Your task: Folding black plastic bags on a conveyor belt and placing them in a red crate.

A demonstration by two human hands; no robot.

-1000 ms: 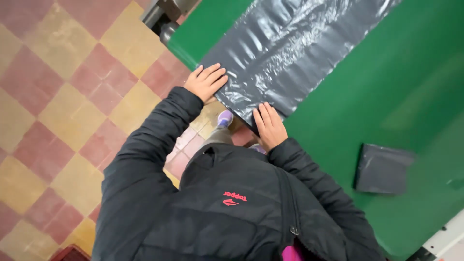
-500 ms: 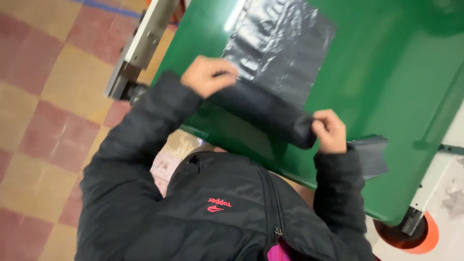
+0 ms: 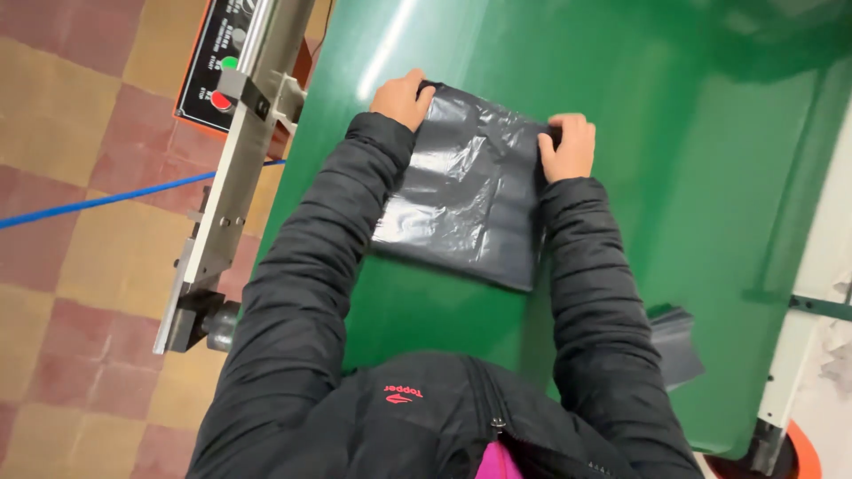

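A dark grey plastic bag point(image 3: 466, 200) lies folded in half on the green table point(image 3: 674, 177). My left hand point(image 3: 404, 98) grips the bag's far left corner. My right hand point(image 3: 568, 146) grips its far right corner. Both hands press the folded edge down onto the table, and my black jacket sleeves run along the bag's two sides.
A second folded dark bag point(image 3: 674, 346) lies near the table's front right, partly behind my right sleeve. A metal rail with a control box point(image 3: 222, 80) with red and green buttons runs along the table's left edge. A blue cable point(image 3: 98, 202) crosses the checkered floor.
Both hands have carried the bag's near edge away from me and folded it over onto the far part. The bag now lies doubled and shorter on the table.
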